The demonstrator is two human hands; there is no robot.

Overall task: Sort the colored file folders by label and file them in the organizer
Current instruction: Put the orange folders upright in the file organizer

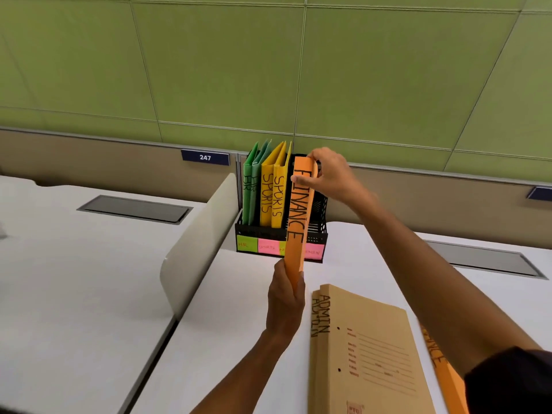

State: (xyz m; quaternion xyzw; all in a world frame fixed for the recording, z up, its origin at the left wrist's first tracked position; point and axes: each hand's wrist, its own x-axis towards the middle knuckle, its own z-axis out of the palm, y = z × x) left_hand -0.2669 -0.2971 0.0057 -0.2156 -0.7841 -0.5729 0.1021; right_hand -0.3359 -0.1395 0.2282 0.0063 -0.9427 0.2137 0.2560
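An orange folder marked FINANCE (298,216) stands on edge in front of the black mesh organizer (319,204). My left hand (285,300) grips its near bottom end. My right hand (327,174) pinches its top end at the organizer's third slot. Two green HR folders (251,186) and two yellow SPORTS folders (273,192) stand in the left slots. Two tan ADMIN folders (364,348) lie stacked on the desk at the right. Another orange FINANCE folder (439,363) lies partly under my right arm.
Sticky-note labels (265,245) line the organizer's front. A curved grey divider (197,243) splits the white desk (89,294) to the left. A green partition wall (268,70) stands right behind the organizer. Cable hatches (134,208) sit in both desks.
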